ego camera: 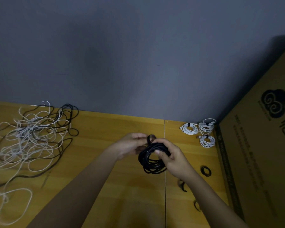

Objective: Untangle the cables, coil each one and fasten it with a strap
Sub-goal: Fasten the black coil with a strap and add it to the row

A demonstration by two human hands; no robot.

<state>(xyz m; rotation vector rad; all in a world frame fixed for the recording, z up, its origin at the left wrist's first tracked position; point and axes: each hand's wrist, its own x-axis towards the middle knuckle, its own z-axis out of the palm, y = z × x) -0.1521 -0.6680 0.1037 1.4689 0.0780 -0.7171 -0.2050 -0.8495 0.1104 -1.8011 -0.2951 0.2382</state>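
Your right hand grips the coiled black cable at its upper right side, thumb hooked through the middle and fingers curled round the outside, so the loops stay bunched and cannot spring apart. The coil hangs in the air above the wooden table, between your two hands. Your left hand pinches the black strap, which arches over the top of the bundle just beside your right fingertips; holding it there lets you draw it round the loops at the very spot your right hand is clamping. Judging from this, you are at the fastening step for this cable, and the strap looks not yet closed.

Beyond your right hand, against the cardboard box, three white coils lie already strapped and kept together, out of the work area. Nearer you than your right hand, a few loose spare straps lie within easy reach. Far off past your left hand sprawls the tangle of white and dark cables still to be sorted, well apart from the finished ones so the two do not mix.
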